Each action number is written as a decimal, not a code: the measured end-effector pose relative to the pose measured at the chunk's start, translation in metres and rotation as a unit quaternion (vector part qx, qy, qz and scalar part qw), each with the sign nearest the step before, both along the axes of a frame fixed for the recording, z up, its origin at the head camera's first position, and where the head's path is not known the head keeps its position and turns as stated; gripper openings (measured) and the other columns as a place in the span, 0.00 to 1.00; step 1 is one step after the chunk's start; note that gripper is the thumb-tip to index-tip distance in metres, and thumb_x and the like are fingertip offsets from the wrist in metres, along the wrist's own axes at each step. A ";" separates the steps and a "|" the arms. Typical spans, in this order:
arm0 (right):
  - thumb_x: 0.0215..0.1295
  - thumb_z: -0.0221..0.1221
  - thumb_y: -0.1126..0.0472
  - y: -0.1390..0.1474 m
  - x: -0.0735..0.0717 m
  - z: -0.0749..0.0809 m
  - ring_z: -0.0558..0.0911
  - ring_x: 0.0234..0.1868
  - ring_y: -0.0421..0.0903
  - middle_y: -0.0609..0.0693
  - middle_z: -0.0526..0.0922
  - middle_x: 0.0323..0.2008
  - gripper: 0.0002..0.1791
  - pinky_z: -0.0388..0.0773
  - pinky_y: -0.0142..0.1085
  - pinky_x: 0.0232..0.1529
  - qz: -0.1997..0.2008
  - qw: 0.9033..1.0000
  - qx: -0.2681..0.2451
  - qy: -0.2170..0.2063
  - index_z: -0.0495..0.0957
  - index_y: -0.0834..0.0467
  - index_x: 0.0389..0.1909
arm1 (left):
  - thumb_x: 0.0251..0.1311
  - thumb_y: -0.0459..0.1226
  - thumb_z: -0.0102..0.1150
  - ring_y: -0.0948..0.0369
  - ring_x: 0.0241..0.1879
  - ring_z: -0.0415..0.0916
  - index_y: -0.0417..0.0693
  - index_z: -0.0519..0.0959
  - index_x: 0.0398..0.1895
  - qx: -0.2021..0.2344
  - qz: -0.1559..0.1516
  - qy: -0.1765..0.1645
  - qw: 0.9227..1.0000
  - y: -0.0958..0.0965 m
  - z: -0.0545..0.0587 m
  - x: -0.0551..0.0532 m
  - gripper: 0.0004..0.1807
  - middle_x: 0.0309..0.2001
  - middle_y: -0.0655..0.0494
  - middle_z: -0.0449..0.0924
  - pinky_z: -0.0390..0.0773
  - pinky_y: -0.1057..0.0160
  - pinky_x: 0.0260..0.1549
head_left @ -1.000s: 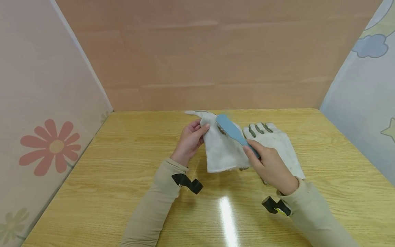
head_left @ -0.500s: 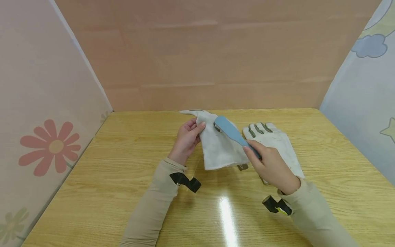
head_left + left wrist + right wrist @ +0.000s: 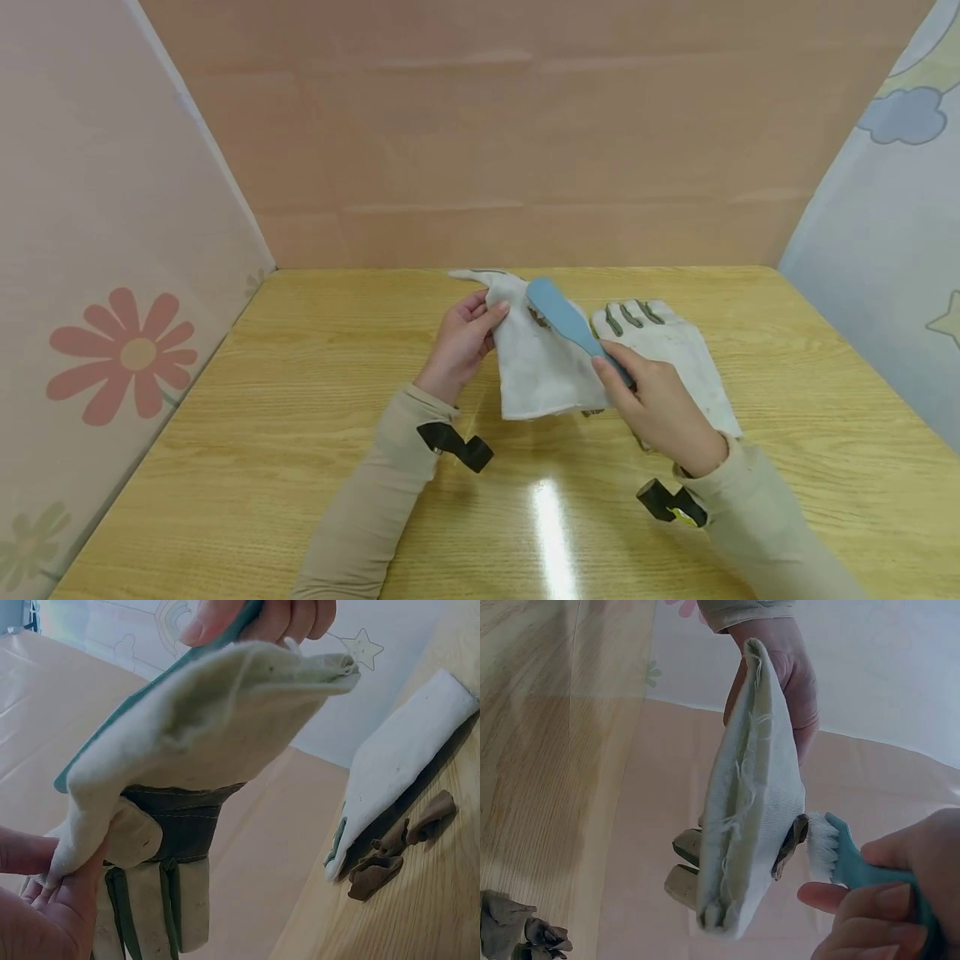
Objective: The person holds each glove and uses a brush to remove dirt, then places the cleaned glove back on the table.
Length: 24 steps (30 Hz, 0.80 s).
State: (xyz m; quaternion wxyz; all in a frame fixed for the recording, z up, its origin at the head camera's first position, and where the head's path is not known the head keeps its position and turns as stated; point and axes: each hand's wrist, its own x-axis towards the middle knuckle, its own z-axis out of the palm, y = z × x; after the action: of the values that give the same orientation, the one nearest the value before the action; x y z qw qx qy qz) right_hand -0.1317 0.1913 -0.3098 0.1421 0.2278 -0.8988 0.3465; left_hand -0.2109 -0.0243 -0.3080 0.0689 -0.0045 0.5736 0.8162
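My left hand [image 3: 461, 346] pinches the edge of a white work glove [image 3: 543, 367] between thumb and fingers, holding it up over the table. In the left wrist view its dark palm patch and green-edged fingers [image 3: 193, 907] hang down. A blue brush [image 3: 558, 312] is in my right hand [image 3: 660, 404], gripped by the handle, its back turned up. The right wrist view shows white bristles [image 3: 823, 846] facing the glove's side, with a crumpled brown scrap [image 3: 789, 847] between them and the cloth. The glove's frayed cuff opening [image 3: 739, 817] points toward that camera.
A second white glove [image 3: 686, 358] lies on the wooden table [image 3: 300, 400] to the right, partly behind my right hand. Several brown crumpled scraps [image 3: 375, 876] lie beside it. A pinkish-brown backdrop [image 3: 480, 167] stands behind the table, with patterned side panels.
The glove and my left hand shifted a little left, then came back right to about where they were. The brush and right hand stayed nearly in place.
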 end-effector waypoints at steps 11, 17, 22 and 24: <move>0.71 0.47 0.64 0.000 -0.001 -0.002 0.53 0.11 0.29 0.41 0.59 0.11 0.15 0.59 0.28 0.13 -0.023 0.998 -0.018 0.054 0.73 0.66 0.54 | 0.65 0.29 0.49 0.70 0.30 0.78 0.34 0.69 0.56 0.001 -0.005 0.005 1.000 0.000 -0.002 0.000 0.17 0.38 0.57 0.79 0.77 0.72 0.28; 0.71 0.47 0.64 0.000 -0.001 -0.003 0.52 0.11 0.29 0.41 0.58 0.11 0.16 0.58 0.28 0.14 -0.031 0.998 -0.020 0.058 0.73 0.67 0.54 | 0.65 0.29 0.49 0.70 0.29 0.78 0.34 0.69 0.57 -0.002 -0.011 0.004 1.000 0.001 -0.001 0.001 0.17 0.35 0.59 0.78 0.77 0.73 0.28; 0.71 0.47 0.64 -0.001 -0.002 -0.003 0.52 0.11 0.28 0.41 0.58 0.11 0.16 0.58 0.28 0.12 -0.017 0.998 -0.024 0.047 0.73 0.66 0.55 | 0.65 0.29 0.48 0.70 0.29 0.78 0.35 0.69 0.58 -0.002 -0.016 0.008 1.000 0.000 -0.001 0.001 0.18 0.35 0.59 0.78 0.77 0.73 0.28; 0.70 0.48 0.64 -0.001 -0.002 -0.004 0.53 0.11 0.29 0.41 0.58 0.11 0.16 0.58 0.28 0.12 -0.008 0.999 -0.024 0.044 0.73 0.65 0.54 | 0.65 0.30 0.49 0.70 0.30 0.78 0.35 0.69 0.58 0.000 -0.013 0.007 1.000 0.000 -0.001 0.001 0.18 0.36 0.59 0.78 0.77 0.72 0.28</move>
State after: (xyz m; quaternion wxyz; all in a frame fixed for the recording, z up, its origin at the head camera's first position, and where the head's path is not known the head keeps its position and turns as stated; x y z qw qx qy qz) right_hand -0.1340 0.1899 -0.3135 0.1901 0.2322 -0.8847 0.3567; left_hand -0.2103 -0.0246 -0.3090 0.0756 0.0088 0.5742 0.8152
